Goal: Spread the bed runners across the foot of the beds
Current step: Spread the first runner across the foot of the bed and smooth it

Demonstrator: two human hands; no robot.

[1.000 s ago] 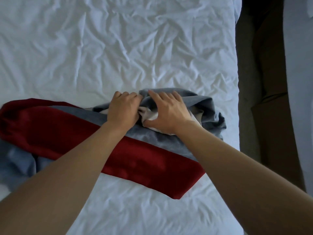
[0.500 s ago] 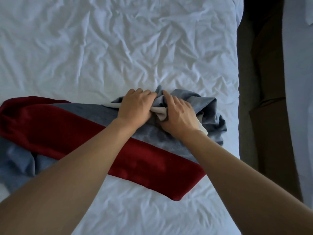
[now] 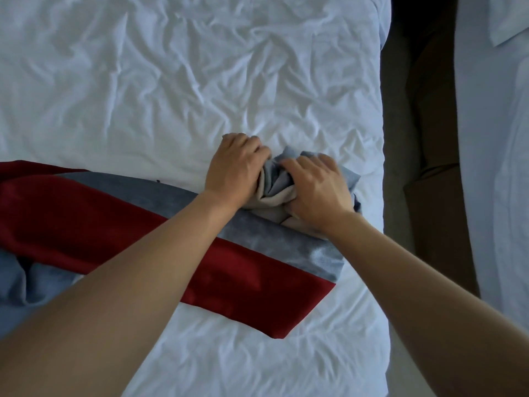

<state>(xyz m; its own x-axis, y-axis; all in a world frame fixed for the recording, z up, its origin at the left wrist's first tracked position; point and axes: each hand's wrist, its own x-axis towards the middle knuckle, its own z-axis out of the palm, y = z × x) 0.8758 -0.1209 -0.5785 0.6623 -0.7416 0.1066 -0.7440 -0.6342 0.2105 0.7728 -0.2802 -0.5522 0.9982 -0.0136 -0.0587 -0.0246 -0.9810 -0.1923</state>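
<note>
Both hands, left hand [image 3: 236, 170] and right hand [image 3: 317, 187], clutch bunched bed runner [image 3: 143, 224] | soft, floppy, probably slidey on bed [image 3: 171, 81] | grab corners, pull flat

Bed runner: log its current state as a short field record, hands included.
item: bed runner, red and grey-blue bands
resting on: white bed, creased sheet
lay: slanted across the bed, not flat
right end: bunched, pale underside showing
left end: crumpled at the frame edge
left hand: grips the bunched end
right hand: grips the same bunch, beside the left
also in view: second bed at right, across a dark gap
task status: runner not yet spread
</note>
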